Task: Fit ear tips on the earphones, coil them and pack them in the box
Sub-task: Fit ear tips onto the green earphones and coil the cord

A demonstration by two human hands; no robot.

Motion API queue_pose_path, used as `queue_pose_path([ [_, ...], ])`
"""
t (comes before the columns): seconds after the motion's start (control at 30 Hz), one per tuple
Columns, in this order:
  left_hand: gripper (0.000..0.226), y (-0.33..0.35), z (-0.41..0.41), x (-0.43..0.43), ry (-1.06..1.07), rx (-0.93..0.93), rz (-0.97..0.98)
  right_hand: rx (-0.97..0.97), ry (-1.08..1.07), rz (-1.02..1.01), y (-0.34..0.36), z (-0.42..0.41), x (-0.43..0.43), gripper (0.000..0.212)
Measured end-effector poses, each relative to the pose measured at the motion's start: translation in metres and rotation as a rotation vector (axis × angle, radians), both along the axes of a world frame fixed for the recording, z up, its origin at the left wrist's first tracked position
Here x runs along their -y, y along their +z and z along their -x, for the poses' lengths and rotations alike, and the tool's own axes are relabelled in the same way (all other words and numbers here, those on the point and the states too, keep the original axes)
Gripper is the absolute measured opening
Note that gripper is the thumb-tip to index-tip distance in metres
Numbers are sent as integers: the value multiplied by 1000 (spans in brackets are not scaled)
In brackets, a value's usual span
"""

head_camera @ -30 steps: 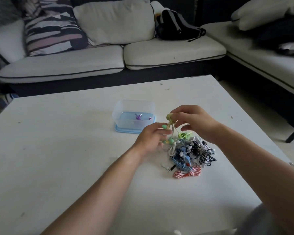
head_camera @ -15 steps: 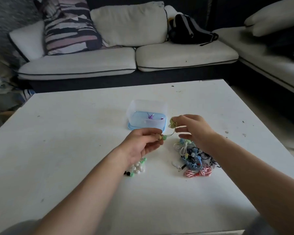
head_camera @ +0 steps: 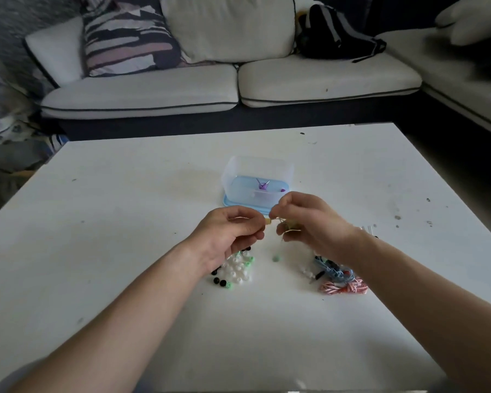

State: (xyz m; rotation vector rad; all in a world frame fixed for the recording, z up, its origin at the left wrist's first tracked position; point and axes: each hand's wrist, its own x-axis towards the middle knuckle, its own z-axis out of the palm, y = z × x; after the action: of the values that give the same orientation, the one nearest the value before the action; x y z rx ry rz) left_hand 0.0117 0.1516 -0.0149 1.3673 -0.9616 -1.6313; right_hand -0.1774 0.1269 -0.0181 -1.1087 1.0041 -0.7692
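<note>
- Yellow-green earphones (head_camera: 268,220) are held in the air between both hands, above the tabletop (head_camera: 125,222) and just in front of the box (head_camera: 257,168).
- Head view: the right grip (head_camera: 309,222) is clenched on the yellow-green earphones, with loops of their cable bunched in its fingers and one earbud poking out towards the other hand.
- The left grip (head_camera: 230,234) pinches a small piece against that earbud. I judge it to be an ear tip, though it is too small to be sure.
- The second earbud (head_camera: 275,258) hangs on its cable below the hands and seems to carry a green tip already.
- A pile of loose ear tips (head_camera: 238,269), white, green and black, lies on the tabletop under the left grip.
- A tangle of other earphones (head_camera: 338,275) lies under the right forearm.
- The box is translucent, stands on a blue lid and holds a purple set (head_camera: 262,186).
- The step in hand looks like fitting the tip.
- The next move calls for pressing the tip squarely over the nozzle until it seats, then winding the cable and placing the coil in the box.
</note>
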Motion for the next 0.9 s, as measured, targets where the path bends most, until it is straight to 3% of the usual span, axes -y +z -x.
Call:
queue_pose_path([
  [0.1,5,4,-1,2,42,-15,8,-113,41,194,3,-3,-2,16],
  [0.3,7,-1,0,6,42,91,70,-193,-1,309,-2,-7,2,8],
  [0.37,7,-11,-4,10,-7,324,171,-214,-78,253,-10,-7,7,4],
  [0.47,8,-34,-11,15,-172,905,371,-203,-154,86,-21,-1,13,5],
  [0.57,12,-52,-9,15,-368,1179,407,-196,-153,9,-27,3,16,10],
  [0.9,10,-72,-3,24,-520,1233,335,-193,-106,-21,-30,6,20,7],
])
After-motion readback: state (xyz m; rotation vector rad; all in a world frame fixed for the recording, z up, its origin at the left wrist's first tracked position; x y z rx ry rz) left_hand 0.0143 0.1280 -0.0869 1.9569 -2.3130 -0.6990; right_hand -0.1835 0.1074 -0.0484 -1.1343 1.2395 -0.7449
